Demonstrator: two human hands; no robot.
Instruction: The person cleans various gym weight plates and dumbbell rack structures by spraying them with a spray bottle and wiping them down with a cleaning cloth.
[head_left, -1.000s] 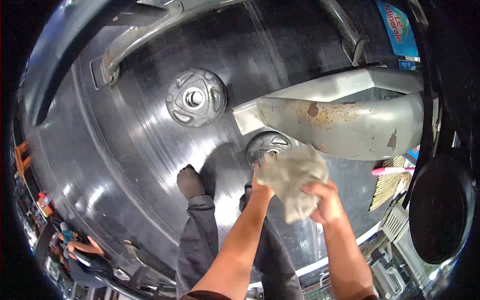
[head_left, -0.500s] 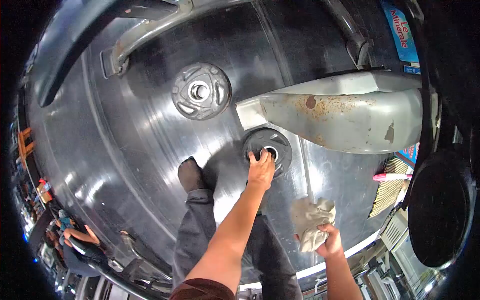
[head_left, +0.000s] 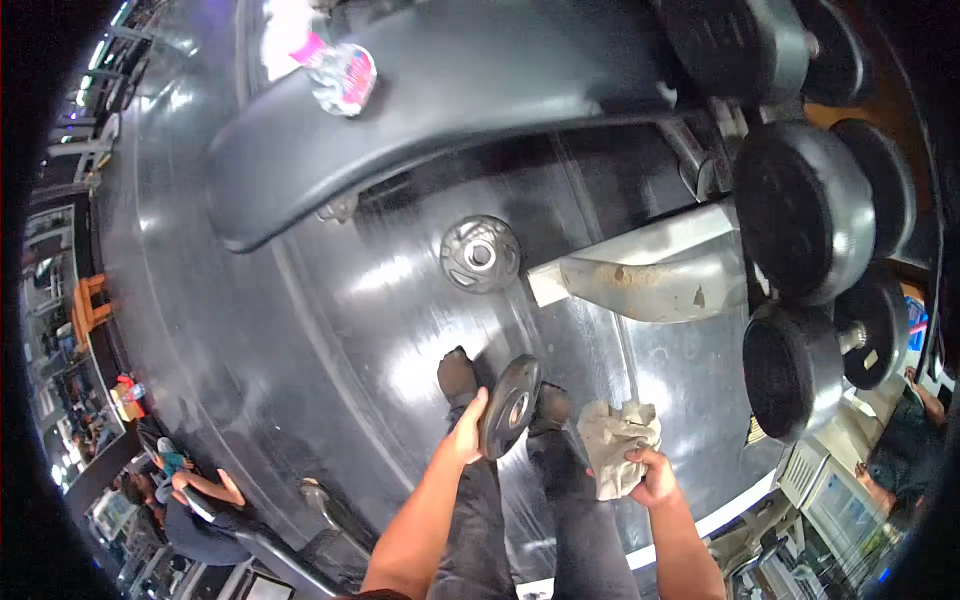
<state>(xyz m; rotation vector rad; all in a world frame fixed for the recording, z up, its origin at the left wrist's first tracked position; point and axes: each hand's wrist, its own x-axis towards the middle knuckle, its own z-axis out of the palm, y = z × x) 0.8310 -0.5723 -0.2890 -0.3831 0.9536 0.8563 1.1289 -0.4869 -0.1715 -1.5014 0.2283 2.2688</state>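
A tilted weight plate (head_left: 514, 383) is gripped by the left fingers (head_left: 480, 402), a cloth (head_left: 617, 440) by the right fingers (head_left: 646, 459), another plate (head_left: 481, 256) lying untouched

Black floor, padded bench (head_left: 430, 90), dumbbells (head_left: 800, 210).

Bench (head_left: 470, 90) far side, bottle (head_left: 343, 80) on top, left part. Floor plate (head_left: 458, 262) just near of bench. Frame leg (head_left: 655, 290) right of it. Dumbbells (head_left: 795, 215) down right side. Raised plate (head_left: 511, 407) in left hand (head_left: 468, 430), near of floor plate. Cloth (head_left: 615, 450) in right hand (head_left: 655, 478), right of raised plate.
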